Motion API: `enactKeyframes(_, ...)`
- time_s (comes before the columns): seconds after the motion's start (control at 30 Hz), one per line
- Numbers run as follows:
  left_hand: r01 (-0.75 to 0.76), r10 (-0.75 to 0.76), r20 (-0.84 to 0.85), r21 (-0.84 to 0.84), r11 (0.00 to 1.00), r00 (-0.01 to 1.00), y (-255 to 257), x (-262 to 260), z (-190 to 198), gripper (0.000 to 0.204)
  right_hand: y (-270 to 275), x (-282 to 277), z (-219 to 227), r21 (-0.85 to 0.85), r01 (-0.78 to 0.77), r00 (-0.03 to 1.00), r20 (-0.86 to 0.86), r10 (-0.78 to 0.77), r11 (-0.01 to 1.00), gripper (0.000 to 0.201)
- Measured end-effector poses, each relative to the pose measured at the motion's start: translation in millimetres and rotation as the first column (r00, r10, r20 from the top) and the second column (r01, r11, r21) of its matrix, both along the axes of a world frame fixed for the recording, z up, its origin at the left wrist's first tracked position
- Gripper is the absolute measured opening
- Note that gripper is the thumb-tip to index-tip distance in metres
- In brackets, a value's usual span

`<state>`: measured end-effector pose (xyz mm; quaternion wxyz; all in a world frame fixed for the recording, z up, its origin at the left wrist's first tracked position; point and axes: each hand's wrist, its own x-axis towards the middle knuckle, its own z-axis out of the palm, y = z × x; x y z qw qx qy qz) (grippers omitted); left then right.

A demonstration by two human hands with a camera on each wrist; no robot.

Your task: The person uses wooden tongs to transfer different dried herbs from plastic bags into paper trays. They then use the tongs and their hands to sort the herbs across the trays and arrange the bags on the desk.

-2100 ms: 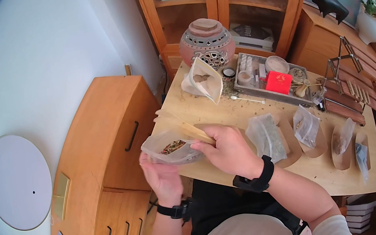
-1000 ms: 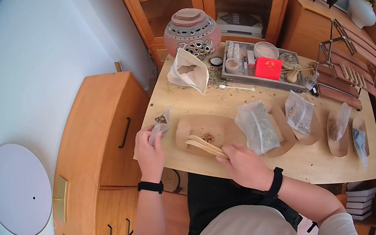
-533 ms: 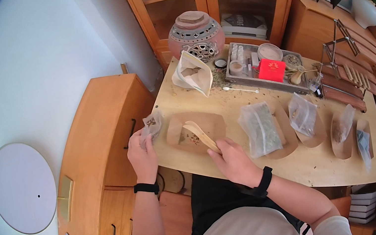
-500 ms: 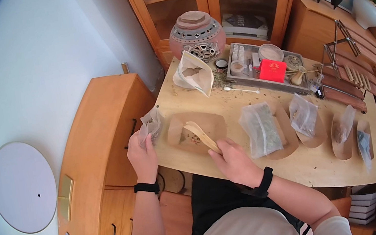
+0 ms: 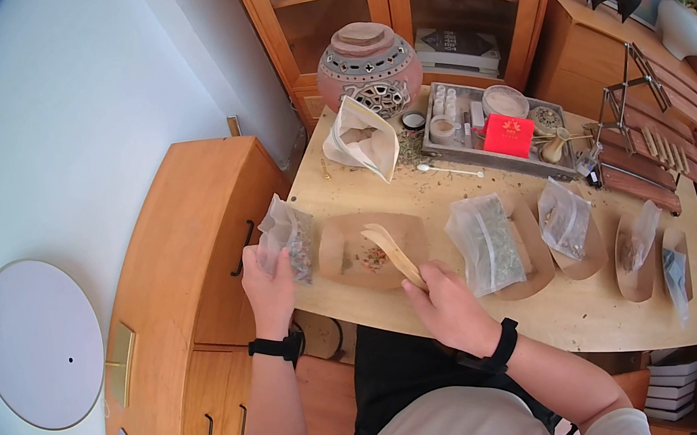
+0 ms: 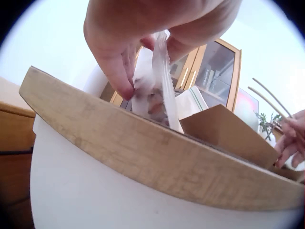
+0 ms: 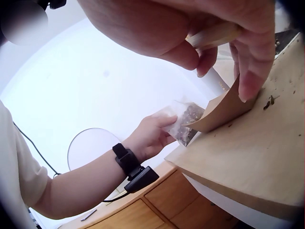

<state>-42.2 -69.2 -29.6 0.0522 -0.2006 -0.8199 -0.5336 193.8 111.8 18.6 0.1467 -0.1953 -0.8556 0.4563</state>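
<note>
Bag at the tabletop's left edge: left hand pinches and partly hides it; right hand grips tongs, covering their base.

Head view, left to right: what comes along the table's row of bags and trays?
Bag in the left hand → paper tray with loose bits → green-filled bag → cloudy bag → brownish-filled bag → bluish bag.

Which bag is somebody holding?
The bag at the left edge of the table. It's the only one in a hand: the left hand grips it.
</note>
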Motion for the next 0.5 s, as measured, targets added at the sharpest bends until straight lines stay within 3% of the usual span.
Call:
enactKeyframes(0.07,0.040,-0.074,0.128,0.244,0.969,0.989,2.4,-7.2,-4.0,0.019,0.3,2.4,-0.8,0.039,0.008,0.999,-0.042,-0.006,0.999,0.023)
enactKeyframes(0.2,0.123,-0.177,0.109,0.384,0.915,0.978,13.2,4.7,19.8,0.025,1.1,4.5,3.2,0.046,0.004,1.000,-0.023,-0.003,0.999,0.023)
enactKeyframes(0.27,0.175,-0.165,-0.130,0.063,0.983,0.978,15.3,6.9,25.4,0.042,1.6,4.2,3.9,0.053,0.001,1.000,-0.018,0.000,0.999,0.023)
enactKeyframes(0.3,0.175,-0.165,-0.130,0.064,0.983,0.978,13.3,5.1,24.4,0.042,1.2,4.1,3.5,0.054,0.002,1.000,-0.017,-0.001,0.999,0.023)
enactKeyframes(0.37,0.275,-0.298,-0.090,-0.208,0.939,0.950,7.6,0.7,22.8,0.054,-0.4,4.3,1.4,0.042,0.047,0.995,-0.090,-0.043,0.998,0.023)
enactKeyframes(0.4,0.275,-0.298,-0.089,-0.207,0.939,0.950,7.3,1.1,21.5,0.054,-0.5,5.2,0.9,0.043,0.047,0.995,-0.089,-0.043,0.998,0.023)
enactKeyframes(0.47,0.158,-0.293,-0.304,-0.398,0.903,0.907,7.6,3.7,23.0,0.055,-0.2,6.8,0.2,0.064,0.040,0.993,-0.111,-0.033,0.997,0.023)
enactKeyframes(0.5,0.159,-0.293,-0.303,-0.398,0.904,0.907,8.5,6.3,23.3,0.055,0.5,7.3,1.6,0.064,0.041,0.993,-0.111,-0.033,0.997,0.023)
